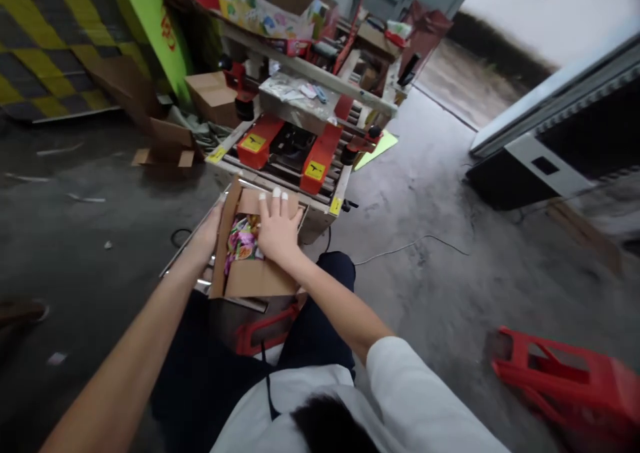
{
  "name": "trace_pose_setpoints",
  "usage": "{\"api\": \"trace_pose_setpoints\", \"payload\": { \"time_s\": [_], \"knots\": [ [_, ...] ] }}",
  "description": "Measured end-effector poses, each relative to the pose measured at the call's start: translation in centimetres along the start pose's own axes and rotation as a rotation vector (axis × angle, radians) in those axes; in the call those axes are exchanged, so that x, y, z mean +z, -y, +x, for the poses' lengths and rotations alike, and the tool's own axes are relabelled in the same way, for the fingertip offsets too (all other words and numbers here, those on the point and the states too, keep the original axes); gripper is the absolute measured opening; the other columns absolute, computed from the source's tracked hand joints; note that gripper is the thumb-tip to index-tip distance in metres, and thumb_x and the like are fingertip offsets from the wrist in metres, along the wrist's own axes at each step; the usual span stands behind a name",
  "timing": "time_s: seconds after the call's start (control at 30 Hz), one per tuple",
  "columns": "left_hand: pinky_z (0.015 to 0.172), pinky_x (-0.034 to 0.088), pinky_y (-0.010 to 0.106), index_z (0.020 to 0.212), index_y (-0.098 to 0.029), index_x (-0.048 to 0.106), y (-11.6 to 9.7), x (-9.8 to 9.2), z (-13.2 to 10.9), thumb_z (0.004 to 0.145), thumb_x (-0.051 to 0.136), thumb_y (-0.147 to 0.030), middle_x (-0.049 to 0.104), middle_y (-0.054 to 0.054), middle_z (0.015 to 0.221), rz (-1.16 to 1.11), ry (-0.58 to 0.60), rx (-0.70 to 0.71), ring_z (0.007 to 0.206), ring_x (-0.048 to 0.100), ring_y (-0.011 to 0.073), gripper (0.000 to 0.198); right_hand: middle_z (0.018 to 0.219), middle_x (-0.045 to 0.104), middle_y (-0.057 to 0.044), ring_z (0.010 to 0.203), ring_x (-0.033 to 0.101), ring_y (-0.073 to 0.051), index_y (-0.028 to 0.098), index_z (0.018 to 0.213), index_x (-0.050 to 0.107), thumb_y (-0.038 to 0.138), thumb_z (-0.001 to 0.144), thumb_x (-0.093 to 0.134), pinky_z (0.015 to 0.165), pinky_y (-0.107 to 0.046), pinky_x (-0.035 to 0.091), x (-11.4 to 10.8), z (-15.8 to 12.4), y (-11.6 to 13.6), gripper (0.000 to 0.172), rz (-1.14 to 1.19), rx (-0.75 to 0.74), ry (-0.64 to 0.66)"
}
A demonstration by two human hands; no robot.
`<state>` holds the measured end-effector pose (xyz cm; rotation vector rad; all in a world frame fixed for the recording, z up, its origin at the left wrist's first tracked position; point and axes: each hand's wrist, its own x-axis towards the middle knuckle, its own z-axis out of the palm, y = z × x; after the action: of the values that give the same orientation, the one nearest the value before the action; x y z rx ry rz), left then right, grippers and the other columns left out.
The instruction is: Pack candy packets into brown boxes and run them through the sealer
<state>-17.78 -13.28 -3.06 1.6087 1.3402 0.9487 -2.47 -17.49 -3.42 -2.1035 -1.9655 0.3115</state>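
Observation:
An open cardboard box (257, 279) stands in front of me at the near end of a carton sealing machine (293, 153). Inside lie several small, colourful packets (244, 239), mostly pink and purple. My left hand (209, 231) holds the box's raised left flap from outside; part of its fingers is hidden there. Across the far and right flaps lies my right hand (278, 229), palm down with fingers spread. White covers sit on some of its fingertips. The near flap is folded inward, partly over the opening.
A patterned carton (270, 13) sits on the machine's far side. Empty cardboard boxes (213, 96) lie on the floor to the left. A red plastic stool (565, 379) is at the lower right, and a cable (415, 243) crosses the floor.

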Motion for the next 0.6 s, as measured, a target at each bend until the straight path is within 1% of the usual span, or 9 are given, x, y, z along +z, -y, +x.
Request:
{"api": "trace_pose_setpoints", "payload": {
  "time_s": [0.03, 0.1, 0.2, 0.27, 0.33, 0.4, 0.47, 0.53, 0.6],
  "knots": [
    [0.106, 0.054, 0.053, 0.133, -0.021, 0.064, 0.4, 1.0, 0.3, 0.102, 0.028, -0.063, 0.070, 0.012, 0.131, 0.085, 0.028, 0.014, 0.133, 0.060, 0.0314, 0.063, 0.172, 0.009, -0.019, 0.159, 0.013, -0.036, 0.017, 0.163, 0.023, 0.026, 0.099, 0.038, 0.117, -0.075, 0.021, -0.1, -0.1, -0.1, 0.067, 0.014, -0.014, -0.020],
    [0.119, 0.041, 0.055, 0.145, -0.018, 0.055, 0.7, 2.8, -0.1, 0.102, 0.027, -0.061, 0.054, 0.015, 0.152, 0.231, 0.075, 0.084, 0.149, 0.042, 0.0317, 0.067, 0.172, 0.014, -0.018, 0.158, 0.015, -0.034, 0.017, 0.161, 0.028, 0.029, 0.100, 0.035, 0.118, -0.072, 0.023, -0.4, -0.3, -0.5, 0.062, 0.067, -0.028, -0.062],
    [0.125, 0.026, 0.061, 0.152, -0.003, 0.044, 0.2, 4.0, -1.7, 0.099, 0.029, -0.052, 0.023, 0.025, 0.168, 0.486, 0.137, 0.197, 0.155, 0.025, 0.0417, 0.074, 0.169, 0.030, -0.010, 0.157, 0.024, -0.023, 0.020, 0.158, 0.033, 0.028, 0.103, 0.027, 0.122, -0.060, 0.027, -1.0, -0.6, -0.7, 0.056, 0.225, 0.026, -0.092],
    [0.119, 0.029, 0.069, 0.153, -0.001, 0.043, -0.1, 4.1, -2.5, 0.097, 0.027, -0.046, 0.015, 0.026, 0.169, 0.669, 0.165, 0.218, 0.152, 0.027, 0.0500, 0.073, 0.163, 0.041, -0.004, 0.154, 0.031, -0.017, 0.022, 0.157, 0.033, 0.029, 0.105, 0.021, 0.124, -0.055, 0.029, -1.4, -0.5, -0.6, 0.054, 0.328, 0.055, -0.107],
    [0.111, 0.033, 0.077, 0.154, -0.011, 0.045, -0.2, 4.0, -2.7, 0.096, 0.028, -0.044, 0.015, 0.021, 0.171, 0.777, 0.141, 0.195, 0.148, 0.030, 0.0544, 0.069, 0.161, 0.045, 0.000, 0.152, 0.033, -0.017, 0.022, 0.156, 0.032, 0.035, 0.107, 0.020, 0.124, -0.059, 0.028, -1.5, -0.1, -0.4, 0.052, 0.361, 0.033, -0.145],
    [0.102, 0.037, 0.082, 0.155, -0.024, 0.045, -0.1, 4.1, -2.4, 0.095, 0.032, -0.046, 0.019, 0.014, 0.172, 0.799, 0.119, 0.135, 0.145, 0.033, 0.0556, 0.065, 0.162, 0.043, 0.000, 0.152, 0.032, -0.021, 0.022, 0.156, 0.028, 0.043, 0.107, 0.024, 0.121, -0.068, 0.026, -1.8, 0.5, -0.4, 0.054, 0.326, -0.003, -0.168],
    [0.094, 0.042, 0.084, 0.156, -0.032, 0.043, -0.4, 4.2, -2.1, 0.095, 0.036, -0.047, 0.023, 0.012, 0.171, 0.803, 0.141, 0.075, 0.142, 0.036, 0.0558, 0.063, 0.166, 0.036, -0.004, 0.154, 0.026, -0.025, 0.019, 0.157, 0.025, 0.050, 0.105, 0.029, 0.118, -0.074, 0.025, -2.1, 0.5, -0.5, 0.061, 0.276, -0.021, -0.147],
    [0.096, 0.043, 0.081, 0.157, -0.029, 0.042, -0.7, 4.2, -1.9, 0.095, 0.038, -0.047, 0.020, 0.013, 0.171, 0.811, 0.191, 0.060, 0.142, 0.037, 0.0556, 0.064, 0.170, 0.026, -0.012, 0.157, 0.019, -0.028, 0.014, 0.159, 0.021, 0.058, 0.102, 0.034, 0.117, -0.075, 0.025, -2.3, -0.9, -0.7, 0.073, 0.242, -0.060, -0.091],
    [0.108, 0.038, 0.076, 0.157, -0.018, 0.043, -0.7, 4.0, -1.7, 0.097, 0.037, -0.043, 0.013, 0.017, 0.172, 0.791, 0.227, 0.087, 0.146, 0.035, 0.0526, 0.065, 0.171, 0.015, -0.019, 0.159, 0.012, -0.032, 0.011, 0.161, 0.016, 0.067, 0.096, 0.045, 0.117, -0.076, 0.022, -1.9, -3.6, -1.1, 0.091, 0.221, -0.165, -0.024]
  ]
}}
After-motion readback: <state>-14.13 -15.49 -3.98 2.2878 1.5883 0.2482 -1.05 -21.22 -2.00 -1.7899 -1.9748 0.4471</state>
